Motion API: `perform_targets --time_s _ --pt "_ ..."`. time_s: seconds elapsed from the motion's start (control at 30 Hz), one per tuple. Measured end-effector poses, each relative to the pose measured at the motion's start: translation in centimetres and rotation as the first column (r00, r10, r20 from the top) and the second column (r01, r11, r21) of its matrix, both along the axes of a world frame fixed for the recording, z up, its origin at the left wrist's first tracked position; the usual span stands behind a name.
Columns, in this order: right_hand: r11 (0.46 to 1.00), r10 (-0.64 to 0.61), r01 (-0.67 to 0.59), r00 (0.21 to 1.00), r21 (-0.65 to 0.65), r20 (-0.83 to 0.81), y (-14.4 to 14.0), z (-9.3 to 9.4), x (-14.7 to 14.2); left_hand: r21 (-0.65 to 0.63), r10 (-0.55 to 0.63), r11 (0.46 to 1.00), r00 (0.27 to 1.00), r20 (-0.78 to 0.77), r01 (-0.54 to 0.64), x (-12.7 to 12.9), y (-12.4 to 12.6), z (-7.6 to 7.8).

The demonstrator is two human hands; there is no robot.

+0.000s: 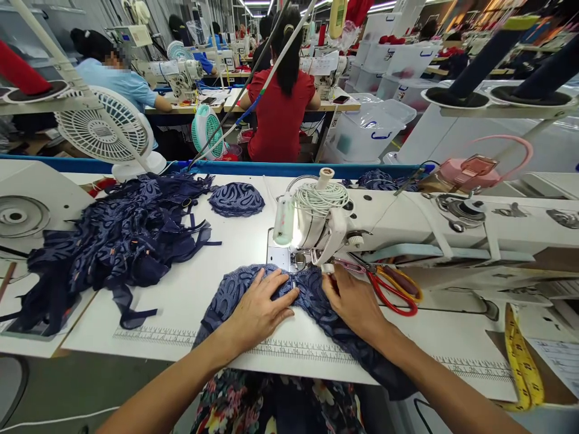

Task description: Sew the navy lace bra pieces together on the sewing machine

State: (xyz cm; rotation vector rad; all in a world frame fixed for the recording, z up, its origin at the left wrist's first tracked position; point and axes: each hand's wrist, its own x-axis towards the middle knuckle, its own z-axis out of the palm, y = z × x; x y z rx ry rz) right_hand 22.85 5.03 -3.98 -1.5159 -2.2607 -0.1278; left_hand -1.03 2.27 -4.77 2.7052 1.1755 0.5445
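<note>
A navy piece of lace garment [225,296] lies across the front of the sewing machine [384,218], its upper edge by the presser foot [298,260]. My left hand [261,306] rests flat on the lace, fingers spread, just left of and below the foot. To the right of the foot, my right hand [357,301] has its fingers curled in on the same lace, with thumb and forefinger at its edge. A white band shows at a fingertip of that hand. The lace's darker tail hangs over the table's front edge beneath my right forearm.
Red-handled scissors [392,295] lie beside my right hand. A heap of navy lace pieces [122,235] covers the left side, and a single lace cup [237,199] sits behind. A yellow tape measure [520,361] hangs at right. Co-workers sit ahead, beyond a white fan [106,126].
</note>
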Motion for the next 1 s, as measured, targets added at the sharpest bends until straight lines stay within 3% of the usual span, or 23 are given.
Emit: perform_targets --time_s 0.23,0.4,0.5,0.6,0.7,0.83,1.0 --pt "0.975 0.215 -0.217 0.976 -0.049 -0.04 -1.3 1.1 -1.2 0.002 0.001 1.0 1.0 0.013 -0.001 0.1 0.0 -0.1" --pt "0.991 0.114 -0.118 0.991 0.057 0.068 -0.8 1.5 -1.2 0.012 0.001 1.0 1.0 0.002 -0.001 0.0 -0.1 -0.1" --pt "0.994 -0.033 0.013 0.983 0.109 0.18 -0.5 1.9 1.1 0.011 -0.008 1.0 1.0 0.0 0.008 -0.1 -0.2 0.2" --pt "0.988 -0.143 0.118 0.945 0.101 0.294 -0.2 2.2 3.7 0.032 0.026 0.999 0.995 0.098 -0.03 0.2 0.1 0.7" --pt "0.993 -0.114 0.119 0.928 0.007 0.354 0.6 2.0 4.9 0.031 0.129 0.99 0.973 0.191 -0.138 1.1 0.9 1.2" --pt "0.99 -0.057 0.101 0.921 -0.095 0.384 2.1 1.4 4.6 0.003 0.281 0.958 0.947 0.155 -0.285 1.9 2.2 1.3" --pt "0.989 -0.072 0.118 0.916 -0.094 0.394 2.2 1.8 4.3 -0.045 0.298 0.954 0.931 0.209 -0.296 1.5 2.7 0.2"
